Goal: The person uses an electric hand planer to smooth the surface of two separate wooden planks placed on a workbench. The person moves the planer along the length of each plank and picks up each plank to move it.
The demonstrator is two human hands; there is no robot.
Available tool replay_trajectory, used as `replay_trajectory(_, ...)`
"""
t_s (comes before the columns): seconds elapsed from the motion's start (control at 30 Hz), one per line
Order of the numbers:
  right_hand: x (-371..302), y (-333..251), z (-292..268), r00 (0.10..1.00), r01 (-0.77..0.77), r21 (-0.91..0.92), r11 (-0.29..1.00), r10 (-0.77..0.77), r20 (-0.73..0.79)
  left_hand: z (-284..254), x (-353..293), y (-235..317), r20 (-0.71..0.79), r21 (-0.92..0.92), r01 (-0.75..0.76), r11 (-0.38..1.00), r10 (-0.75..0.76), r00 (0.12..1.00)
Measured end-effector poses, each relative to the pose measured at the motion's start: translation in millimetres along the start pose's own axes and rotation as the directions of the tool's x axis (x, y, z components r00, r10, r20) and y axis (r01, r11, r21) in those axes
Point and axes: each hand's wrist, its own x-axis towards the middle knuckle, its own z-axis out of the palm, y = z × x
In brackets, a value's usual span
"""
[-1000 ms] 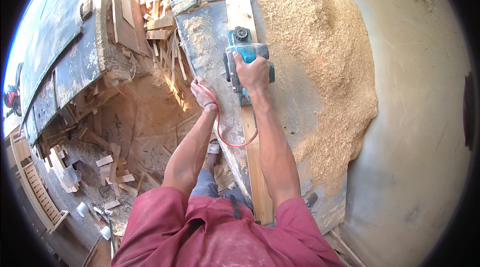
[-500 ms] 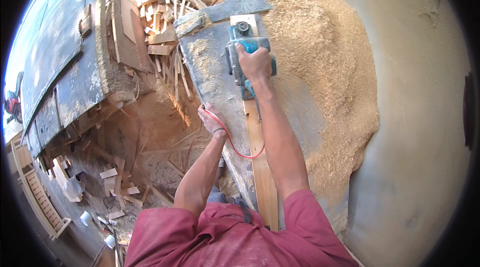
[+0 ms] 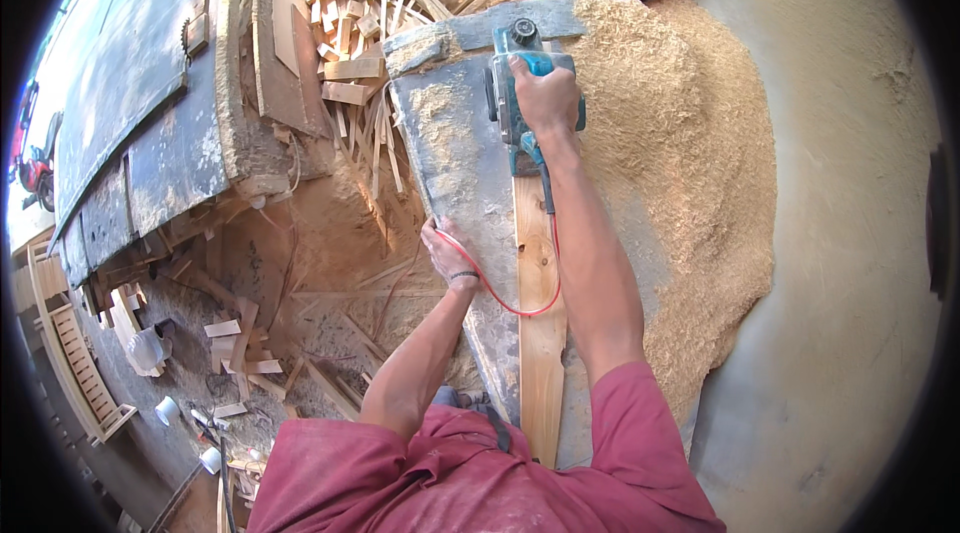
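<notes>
My right hand (image 3: 546,99) is closed round the handle of a teal and black electric hand planer (image 3: 508,118). The planer rests on the far end of a long, pale wooden board (image 3: 541,333), which runs toward my body along a grey workbench (image 3: 470,163). At the bench's left edge, my left hand (image 3: 448,251) has its fingers curled round the planer's red power cord (image 3: 497,299). From there the cord loops over the board and back up to the planer's rear. The planer's underside is hidden.
A big heap of wood shavings (image 3: 690,163) covers the bench's right side, beside a bare wall (image 3: 830,263). Offcuts (image 3: 350,23) pile up behind the bench. On the left stands another worn table (image 3: 150,123) with a saw blade (image 3: 187,37). Scraps (image 3: 240,333) litter the floor.
My right hand has pushed the planer farther along the board to its far end, baring more planed wood behind it. My left hand keeps the cord at the bench edge. The view has shifted slightly.
</notes>
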Motion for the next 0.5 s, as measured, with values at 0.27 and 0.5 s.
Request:
replay_trajectory(0.27, 34.3, -16.0, 8.3, 1.0, 0.003, 0.049, 0.999, -0.003, -0.001, 3.2, -1.7, -5.3, -0.015, -0.004, -0.025, 1.0, 0.025, 1.0)
replay_trajectory(0.5, 53.0, -40.4, 6.7, 0.999, 0.003, 0.027, 1.0, -0.004, 0.044, 0.5, -0.7, -0.1, -0.017, 0.003, 0.018, 1.0, -0.017, 1.0)
